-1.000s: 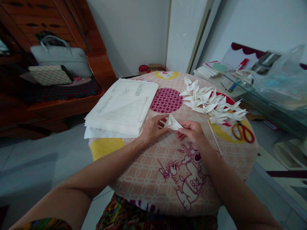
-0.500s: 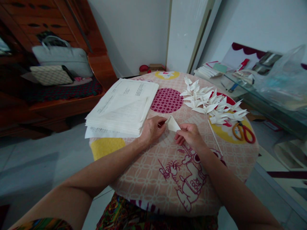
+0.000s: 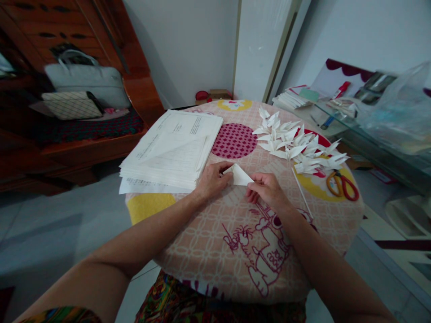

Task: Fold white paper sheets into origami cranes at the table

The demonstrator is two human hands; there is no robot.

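A small folded piece of white paper, roughly triangular, is held between my two hands above the round table. My left hand pinches its left side, thumb and index finger closed on it. At its right corner, the thumb and fingers of my right hand grip the paper. Beside my left hand lies a thick stack of printed paper sheets. Several white folded-paper cranes are heaped together beyond my right hand, toward the far right of the table.
Scissors with red and yellow handles lie at the table's right edge. A thin white strip rests near my right forearm. A patterned cloth covers the table. A glass shelf with a plastic bag stands right; a wooden bench with bags stands left.
The folded paper now shows a wider, flatter triangle between my hands. My left fingers have shifted slightly along its left side; my right hand has barely moved.
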